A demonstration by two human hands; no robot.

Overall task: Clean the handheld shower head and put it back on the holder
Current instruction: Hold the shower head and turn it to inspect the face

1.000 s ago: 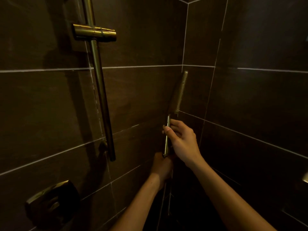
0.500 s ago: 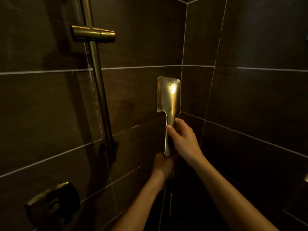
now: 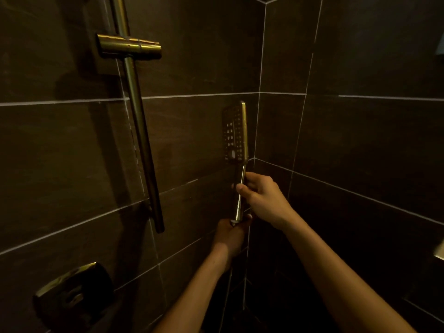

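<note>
Dark tiled wall [image 3: 360, 140] all round, with the slide rail [image 3: 140, 140] and its holder [image 3: 129, 46] on the left. The shower head [image 3: 236, 133] is well apart from them, upright near the corner, nozzle face turned left. The right hand [image 3: 264, 200] curls round mid-handle and the left hand [image 3: 231, 233] grips the bottom end, though its fingers are mostly lost in shadow.

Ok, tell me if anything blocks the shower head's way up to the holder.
Nothing visible does. The shower head, its handle held by the right hand and left hand, sits below and right of the holder; only bare tile lies between.
</note>
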